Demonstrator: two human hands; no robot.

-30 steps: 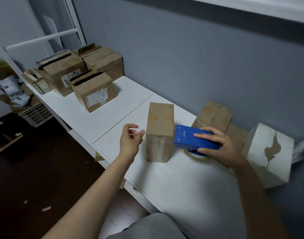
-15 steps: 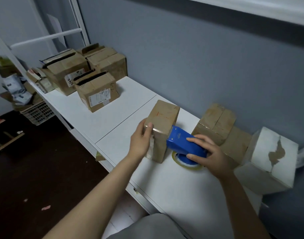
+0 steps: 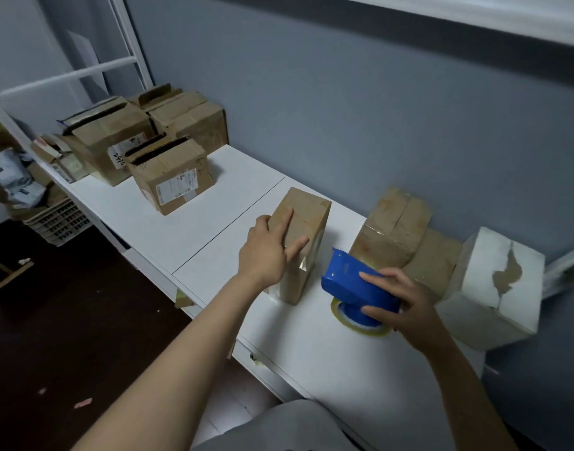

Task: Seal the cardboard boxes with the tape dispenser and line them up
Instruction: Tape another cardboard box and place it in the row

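Centrally, cardboard box [image 3: 306, 222]: stands on table [image 3: 194, 229], long axis apparently running front edge to wall, narrow taped end toward wearer. Left hand [image 3: 267, 255]: grip released, straight fingers pressing top, likely steadying. Right hand [image 3: 406, 301]: grip clenched round blue tape dispenser [image 3: 347, 284], just beside box, nose angled toward it.
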